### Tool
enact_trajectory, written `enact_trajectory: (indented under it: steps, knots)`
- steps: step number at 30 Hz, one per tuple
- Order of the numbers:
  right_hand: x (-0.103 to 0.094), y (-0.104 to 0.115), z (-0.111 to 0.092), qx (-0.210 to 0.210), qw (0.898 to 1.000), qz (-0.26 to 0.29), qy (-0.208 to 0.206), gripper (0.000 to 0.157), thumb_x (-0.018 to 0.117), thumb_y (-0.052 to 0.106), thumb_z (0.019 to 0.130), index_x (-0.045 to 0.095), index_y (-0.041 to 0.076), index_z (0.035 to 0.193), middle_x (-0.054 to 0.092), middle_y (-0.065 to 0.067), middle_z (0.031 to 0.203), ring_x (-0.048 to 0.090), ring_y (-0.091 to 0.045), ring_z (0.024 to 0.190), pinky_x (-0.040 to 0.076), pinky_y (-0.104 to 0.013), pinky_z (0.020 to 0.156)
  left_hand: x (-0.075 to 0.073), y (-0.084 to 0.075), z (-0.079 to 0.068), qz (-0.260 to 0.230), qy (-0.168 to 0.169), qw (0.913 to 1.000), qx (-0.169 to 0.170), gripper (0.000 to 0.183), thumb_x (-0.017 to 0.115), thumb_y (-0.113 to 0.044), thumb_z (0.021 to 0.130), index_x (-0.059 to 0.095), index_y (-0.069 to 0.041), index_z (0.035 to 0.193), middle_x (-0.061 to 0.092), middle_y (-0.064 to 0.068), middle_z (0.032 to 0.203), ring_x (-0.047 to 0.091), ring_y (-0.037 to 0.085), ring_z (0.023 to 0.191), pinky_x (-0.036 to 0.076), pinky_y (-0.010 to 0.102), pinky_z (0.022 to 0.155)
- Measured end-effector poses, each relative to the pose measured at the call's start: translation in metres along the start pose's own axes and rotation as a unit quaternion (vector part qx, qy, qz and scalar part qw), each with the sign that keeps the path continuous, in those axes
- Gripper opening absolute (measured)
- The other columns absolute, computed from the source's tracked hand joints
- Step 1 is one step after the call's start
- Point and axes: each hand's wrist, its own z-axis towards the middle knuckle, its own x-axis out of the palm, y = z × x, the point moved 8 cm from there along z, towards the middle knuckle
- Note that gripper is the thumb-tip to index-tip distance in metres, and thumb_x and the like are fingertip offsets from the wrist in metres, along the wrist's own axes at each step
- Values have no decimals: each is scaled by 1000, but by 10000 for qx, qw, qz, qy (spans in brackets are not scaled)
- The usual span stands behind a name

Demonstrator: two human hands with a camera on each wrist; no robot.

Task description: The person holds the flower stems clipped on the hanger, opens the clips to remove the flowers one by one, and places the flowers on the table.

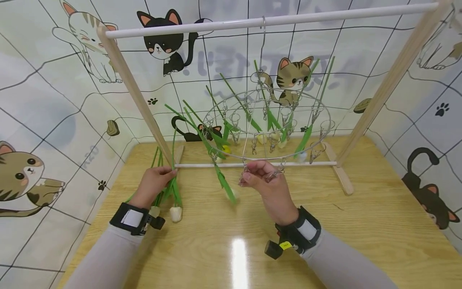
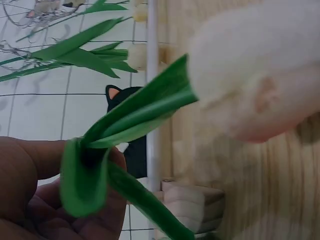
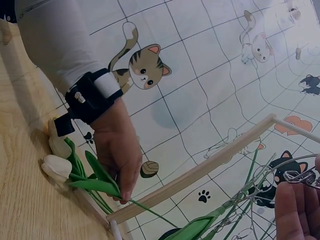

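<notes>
My left hand (image 1: pixel 153 184) pinches the green stem of a white artificial tulip (image 1: pixel 176 214) at the left, its bloom pointing down. In the left wrist view its leaves (image 2: pixel 140 112) run past the fingers, and the pale bloom (image 2: pixel 250 70) is large and blurred. My right hand (image 1: pixel 268 188) grips a wire clip (image 1: pixel 244 176) on the near side of a round metal clip hanger (image 1: pixel 236 154). Several tulips hang bloom-down from that hanger, among them one with a yellow bloom (image 1: pixel 225 149) and a near one with a white bloom (image 1: pixel 231 195).
The hanger hooks over the white top rod (image 1: pixel 187 28) of a wooden stand, whose posts (image 1: pixel 135 86) rise on both sides. More tulips, with a white bloom (image 1: pixel 154 211), lie on the wood-grain table (image 1: pixel 202 245) under my left hand. A cat-print backdrop (image 1: pixel 223 56) stands behind.
</notes>
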Motion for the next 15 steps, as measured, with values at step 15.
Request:
enact_trajectory:
  steps: [15]
  knots:
    - [1,0,0,-19,9999,-75,83,22,63,-3,99,65,15,111,70,4,97,70,-10,87,62,-28,85,11,15,25,1323,-194,9903,390,33,64,-22,103,74,5,118,75,23,112,66,26,89,48,25,67]
